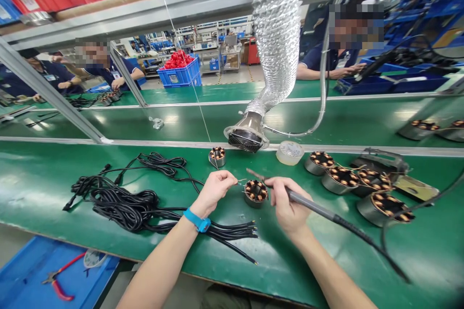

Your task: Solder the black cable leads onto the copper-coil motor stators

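Observation:
My right hand [290, 203] is closed round a soldering iron [311, 203], its tip pointing left above a motor stator [255, 192] with copper windings. My left hand [216, 190], with a blue band at the wrist, pinches a thin wire [240, 181] just left of that stator, near the iron's tip. Whether the wire joins the stator or a cable is too small to tell. A second stator [217, 156] stands behind my left hand. Black cables [123, 205] lie coiled to the left, their stripped ends [250, 230] running under my left forearm.
Several stators [340, 179] stand at the right beside a soldering stand [380, 161]. A fume hose [277, 34] hangs over the bench, near a tape roll [290, 152]. Red-handled pliers [58, 277] lie in a blue tray [29, 270] at lower left. Co-workers sit across the bench.

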{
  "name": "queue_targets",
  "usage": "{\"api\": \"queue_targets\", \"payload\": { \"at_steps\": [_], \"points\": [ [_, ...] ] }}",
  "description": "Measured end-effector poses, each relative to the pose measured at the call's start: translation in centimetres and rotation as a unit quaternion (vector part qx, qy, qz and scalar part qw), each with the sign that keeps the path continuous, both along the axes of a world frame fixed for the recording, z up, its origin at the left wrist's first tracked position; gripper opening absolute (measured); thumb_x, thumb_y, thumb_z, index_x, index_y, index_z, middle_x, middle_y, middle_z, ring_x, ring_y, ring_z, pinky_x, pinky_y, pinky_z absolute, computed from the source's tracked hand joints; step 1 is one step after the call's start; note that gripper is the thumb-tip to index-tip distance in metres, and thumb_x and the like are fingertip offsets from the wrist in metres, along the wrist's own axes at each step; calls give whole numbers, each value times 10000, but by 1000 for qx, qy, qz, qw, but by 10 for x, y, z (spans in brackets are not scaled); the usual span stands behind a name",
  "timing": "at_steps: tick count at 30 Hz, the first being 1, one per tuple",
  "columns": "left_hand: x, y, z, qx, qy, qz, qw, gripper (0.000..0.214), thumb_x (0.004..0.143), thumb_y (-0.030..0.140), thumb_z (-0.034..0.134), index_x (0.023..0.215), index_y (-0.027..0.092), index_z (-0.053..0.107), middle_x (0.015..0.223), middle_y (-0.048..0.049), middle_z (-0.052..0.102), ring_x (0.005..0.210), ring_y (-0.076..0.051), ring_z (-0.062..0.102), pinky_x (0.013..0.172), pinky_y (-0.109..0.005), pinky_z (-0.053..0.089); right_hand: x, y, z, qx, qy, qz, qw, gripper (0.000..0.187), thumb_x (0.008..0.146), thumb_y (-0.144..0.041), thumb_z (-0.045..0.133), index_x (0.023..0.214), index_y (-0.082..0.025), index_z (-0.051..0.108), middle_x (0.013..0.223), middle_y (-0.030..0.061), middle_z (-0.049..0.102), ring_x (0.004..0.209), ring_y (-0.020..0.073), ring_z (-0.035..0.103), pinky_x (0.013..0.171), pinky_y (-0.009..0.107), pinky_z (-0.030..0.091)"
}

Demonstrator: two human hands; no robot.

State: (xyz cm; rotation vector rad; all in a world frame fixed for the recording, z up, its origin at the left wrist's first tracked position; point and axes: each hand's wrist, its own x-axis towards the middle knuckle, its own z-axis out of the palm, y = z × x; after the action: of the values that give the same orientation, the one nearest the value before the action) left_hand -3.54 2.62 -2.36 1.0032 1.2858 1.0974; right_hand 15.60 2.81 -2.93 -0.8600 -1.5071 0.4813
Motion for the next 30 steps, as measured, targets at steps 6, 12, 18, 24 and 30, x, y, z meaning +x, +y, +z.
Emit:
{"api": "queue_targets", "payload": {
  "at_steps": [6,12,18,24,30],
  "points": [
    [0,2,-2,-5,8,4,1000,177,684,301,659,643,145,586,480,90,324,414,-33,223,419,-216,104,1,-5,2,42,-31,57,997,275,953,-222,508,725,-200,658,615,-11,645,527,131,623,565,252,501],
    [1,2,-1,-8,7,4,1000,178,689,302,661,648,145,587,489,88,326,418,-34,224,419,-219,105,-3,-5,10,56,-76,71,993,265,938,-201,501,720,-203,651,597,-18,646,471,124,588,530,252,487],
    [0,0,-2,-4,12,7,1000,182,691,307,663,654,145,591,490,87,320,423,-38,226,420,-219,112,-2,-6,8,55,-78,64,993,275,940,-218,498,708,-207,644,587,-13,644,458,132,585,518,264,487],
    [1,0,-1,-4,10,6,1000,215,685,336,682,650,144,591,490,88,317,423,-36,224,425,-218,105,-3,-6,8,45,-66,64,995,285,945,-229,497,705,-210,650,570,-17,633,454,131,584,517,260,490],
    [1,0,0,-2,11,7,1000,212,692,332,681,653,143,593,491,86,318,429,-40,225,422,-217,115,-2,-5,0,15,-28,57,998,290,948,-263,515,710,-209,671,563,-11,620,493,146,606,543,268,501]
  ]
}}
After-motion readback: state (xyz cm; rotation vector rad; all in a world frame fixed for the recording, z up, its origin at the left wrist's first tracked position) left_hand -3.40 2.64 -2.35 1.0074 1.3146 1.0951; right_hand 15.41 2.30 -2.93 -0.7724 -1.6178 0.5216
